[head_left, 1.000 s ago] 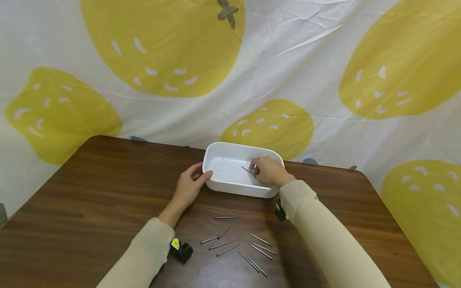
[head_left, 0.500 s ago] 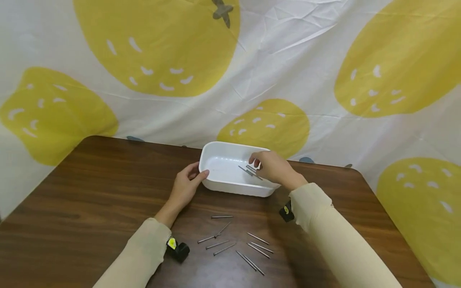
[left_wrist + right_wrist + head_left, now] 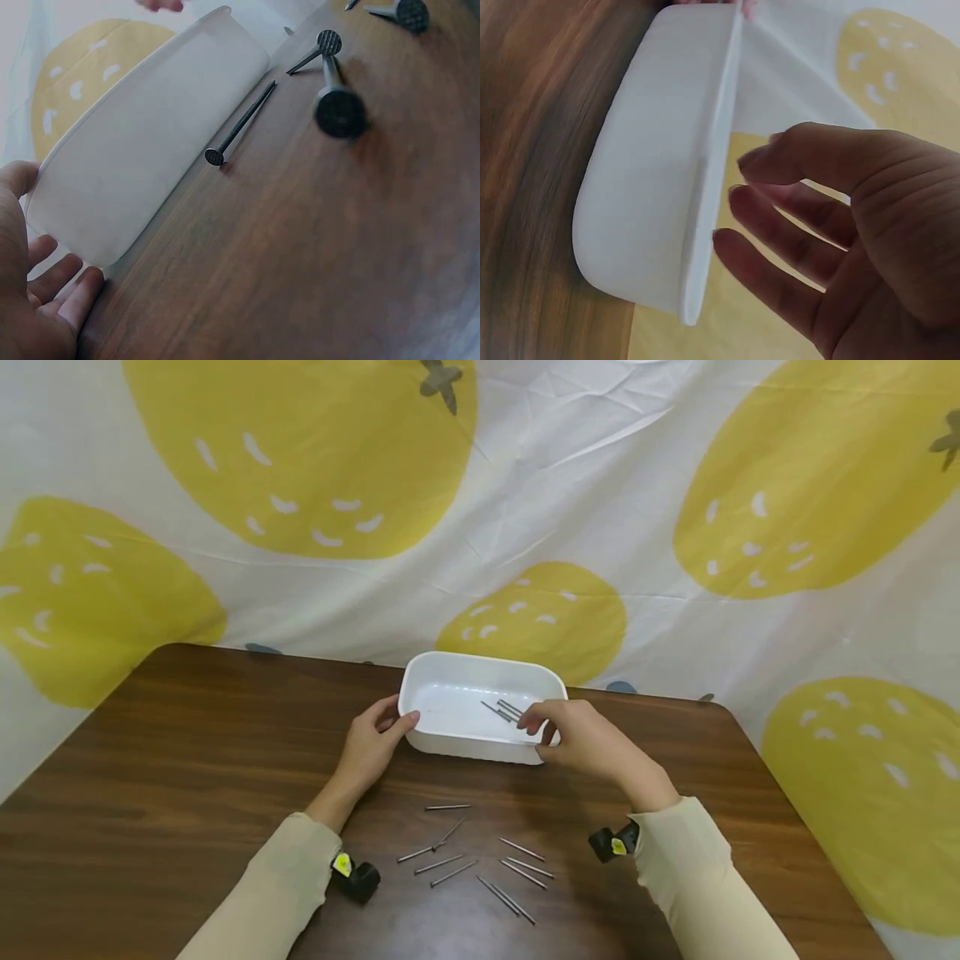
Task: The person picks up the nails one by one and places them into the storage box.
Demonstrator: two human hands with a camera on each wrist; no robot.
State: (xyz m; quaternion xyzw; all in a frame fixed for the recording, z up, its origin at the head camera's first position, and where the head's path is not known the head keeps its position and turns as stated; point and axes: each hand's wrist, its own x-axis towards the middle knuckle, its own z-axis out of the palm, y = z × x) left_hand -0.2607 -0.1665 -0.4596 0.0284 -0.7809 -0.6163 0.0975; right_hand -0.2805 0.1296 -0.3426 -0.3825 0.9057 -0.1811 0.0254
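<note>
A white plastic container (image 3: 472, 747) stands on the wooden table with several steel nails (image 3: 497, 711) lying inside. My left hand (image 3: 367, 747) grips its left end; the thumb lies over the rim, and in the left wrist view the fingers (image 3: 56, 277) wrap the lower corner. Over the front right rim hovers my right hand (image 3: 588, 739), its fingers loosely bent. In the right wrist view nothing sits between that thumb and the fingertips (image 3: 739, 255). More nails (image 3: 447, 807) lie on the table in front of the container, with their round heads visible in the left wrist view.
The brown table (image 3: 225, 760) reaches back to a white cloth (image 3: 525, 485) printed with yellow fruit, which hangs behind its far edge. The loose nails are spread in two groups between my forearms. Small black cameras (image 3: 360, 882) are worn at both wrists.
My right hand has let go of nails inside the container and drawn back toward its front right rim. The left hand keeps its grip. The head view has shifted slightly right.
</note>
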